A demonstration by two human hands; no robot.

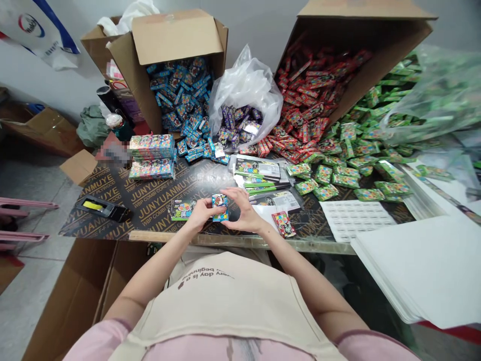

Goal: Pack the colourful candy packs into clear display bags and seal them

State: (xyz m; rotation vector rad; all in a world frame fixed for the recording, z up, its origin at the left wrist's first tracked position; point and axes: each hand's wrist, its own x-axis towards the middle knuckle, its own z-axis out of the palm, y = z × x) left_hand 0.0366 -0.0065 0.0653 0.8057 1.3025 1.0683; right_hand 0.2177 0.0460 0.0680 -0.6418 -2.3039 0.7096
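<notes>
A small blue packet (220,207) is held between both hands just above the dark board's near edge. My left hand (201,213) grips its left side, my right hand (242,209) its right side and top. A flat printed bag (179,208) lies under and left of my left hand. One red packet (283,223) lies on the board right of my right wrist. Flat printed bags (257,170) are stacked beyond my hands.
A tipped carton spills blue packets (184,105); a clear bag holds purple packets (237,125); another carton spills red packets (304,100); green packets (349,160) spread right. Filled bags (152,155) stack at left. Black tape dispenser (101,208), sticker sheet (353,218), white sheets (424,265).
</notes>
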